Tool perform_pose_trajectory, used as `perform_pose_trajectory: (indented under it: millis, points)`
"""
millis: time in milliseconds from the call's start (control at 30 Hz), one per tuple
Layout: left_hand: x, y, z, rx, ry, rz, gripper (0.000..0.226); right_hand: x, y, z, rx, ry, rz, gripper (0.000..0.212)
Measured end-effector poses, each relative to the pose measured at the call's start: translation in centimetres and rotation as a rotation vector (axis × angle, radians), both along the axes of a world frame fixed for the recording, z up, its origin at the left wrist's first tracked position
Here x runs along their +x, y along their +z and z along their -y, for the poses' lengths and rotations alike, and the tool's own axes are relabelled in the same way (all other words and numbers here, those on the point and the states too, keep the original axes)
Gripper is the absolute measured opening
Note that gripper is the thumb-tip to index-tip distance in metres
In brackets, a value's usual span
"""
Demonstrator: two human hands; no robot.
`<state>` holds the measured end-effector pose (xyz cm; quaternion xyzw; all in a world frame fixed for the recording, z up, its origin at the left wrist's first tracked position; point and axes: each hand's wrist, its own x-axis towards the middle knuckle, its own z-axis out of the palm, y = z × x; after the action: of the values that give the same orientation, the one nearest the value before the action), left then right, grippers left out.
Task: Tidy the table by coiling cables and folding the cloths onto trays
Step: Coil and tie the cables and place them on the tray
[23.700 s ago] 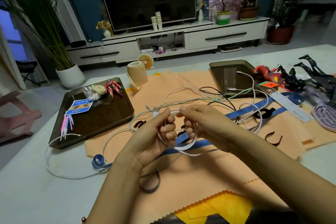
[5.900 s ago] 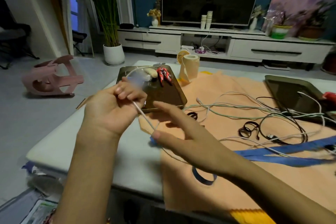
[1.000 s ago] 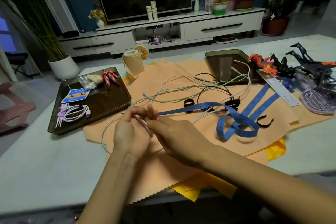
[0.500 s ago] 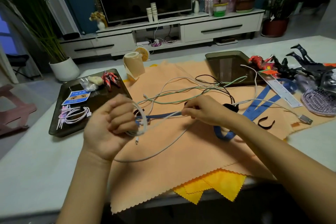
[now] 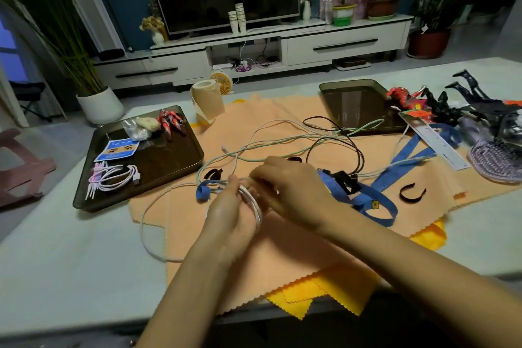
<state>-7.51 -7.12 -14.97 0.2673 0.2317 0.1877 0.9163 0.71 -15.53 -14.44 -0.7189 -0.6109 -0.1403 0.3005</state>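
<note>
The person's left hand (image 5: 230, 207) is gripping a small bundle of loops of the thin white cable (image 5: 252, 197) over the middle of the pale tabletop (image 5: 70, 263). Its fingers (image 5: 234, 182) are curling round the turns. The right hand (image 5: 293, 188) is pinching the same cable just beside the bundle, its fingers bent and closed on it (how many turns are made is hidden between the two hands). The loose remainder is trailing in a wide bow toward the near-left corner. It is lying partly on the bare tabletop and partly on the large peach-orange cloth with zigzag edges (image 5: 282, 251), which is covering a yellow cloth (image 5: 324, 294) at the near edge.

To my eye this cable is going to be handling as light, limp and slightly springy. The loops will be trying to pop open unless the left thumb is pinning them where they cross. The right hand is best taking hold close to the bundle and feeding short lengths rather than hauling on the far end. The tail may be snagging where the pale green cable (image 5: 282, 142), the thin black cable (image 5: 339, 137) and the blue webbing strap (image 5: 367, 200) are crossing near it. A black curved tie (image 5: 412, 192) is lying toward the right edge.

A coiled pink-and-white cable (image 5: 113, 178) is sitting in the dark rectangular tray (image 5: 169, 155) toward the far-left corner. The green cable is draping over the near rim of a second dark tray (image 5: 353, 104) by the far edge.
</note>
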Motion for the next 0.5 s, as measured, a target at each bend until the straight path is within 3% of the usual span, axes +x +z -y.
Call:
perform_pose_trajectory:
  millis: [200, 267, 333, 367, 433, 500]
  points:
    - [-0.4, 1.2, -2.1, 0.028, 0.211, 0.138, 0.042, 0.0, -0.8, 0.2, -0.136, 0.098, 0.027, 0.041]
    - [-1.3, 2.0, -3.1, -0.057, 0.250, 0.265, 0.046, 1.5, -1.5, 0.5, -0.242, 0.047, 0.028, 0.030]
    - [-2.5, 2.5, -4.5, -0.101, 0.212, 0.330, 0.049, 3.4, -1.9, 1.4, -0.279, -0.037, -0.034, 0.013]
    - [-3.2, 2.7, -5.1, -0.067, 0.190, 0.323, 0.048, 4.2, -1.7, 1.9, -0.286, -0.088, -0.063, 0.018]
    - [-4.4, 2.9, -6.1, -0.032, 0.112, 0.331, 0.042, 6.0, -1.9, 2.2, -0.295, -0.080, 0.078, 0.022]
    - [-5.4, 2.9, -6.9, -0.139, -0.082, 0.410, 0.037, 7.5, -2.2, 2.2, -0.325, -0.099, 0.092, 0.025]
